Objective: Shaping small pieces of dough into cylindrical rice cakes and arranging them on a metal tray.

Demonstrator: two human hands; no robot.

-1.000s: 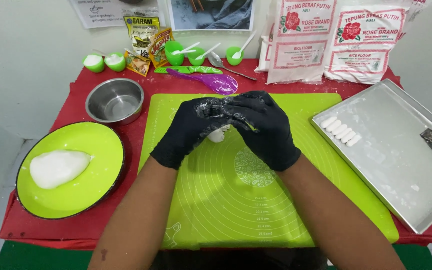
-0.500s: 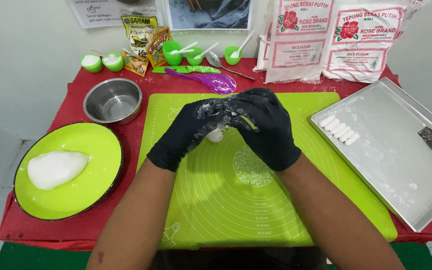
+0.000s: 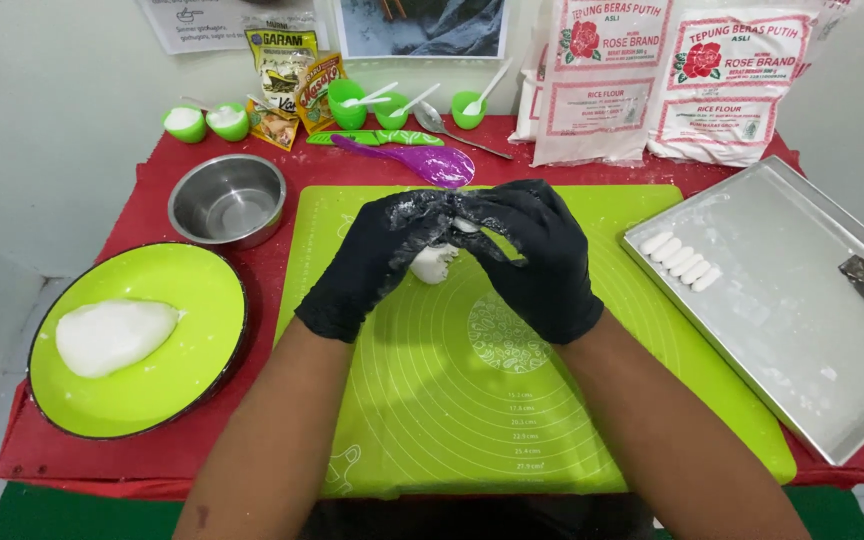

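A small lump of soft white dough (image 3: 434, 262), floury and roughly rounded, sits pinched between two black-gloved hands, its lower half showing, held just above the green silicone mat.

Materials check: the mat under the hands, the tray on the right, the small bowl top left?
Green mat: looks like silicone, matte and lying limp and flat, with printed circles. Tray: bare metal, probably aluminium or steel, dull grey sheen, dusted white. Small bowl: likely stainless steel, brushed and reflective inside.
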